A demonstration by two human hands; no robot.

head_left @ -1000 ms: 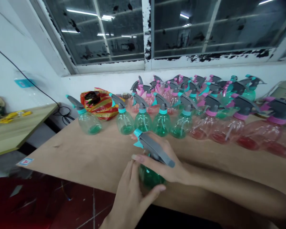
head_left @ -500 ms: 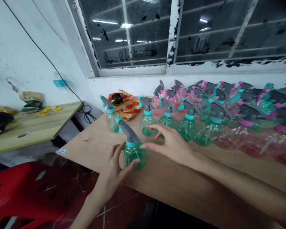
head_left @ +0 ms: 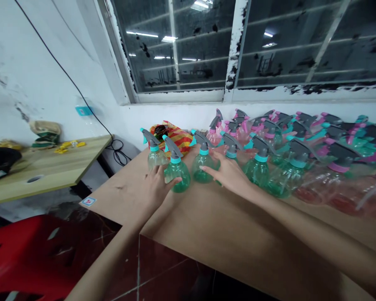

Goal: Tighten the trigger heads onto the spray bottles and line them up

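Head view: I saw the left hand [head_left: 156, 184] cupped against a green spray bottle [head_left: 179, 170] on the table [head_left: 188, 221] (whether gripping, I couldn't tell). The right hand [head_left: 231, 172], open, was at a neighbouring bottle [head_left: 201, 161]. Positioning seemed in hand; next probably called for easing fingers clear.

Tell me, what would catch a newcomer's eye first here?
The crowd of pink and green spray bottles on the table, beneath the window, probably stands out first. Near its left end, the left hand is at a green bottle, with the right hand by the next one. Then comes the bright red stool at lower left.
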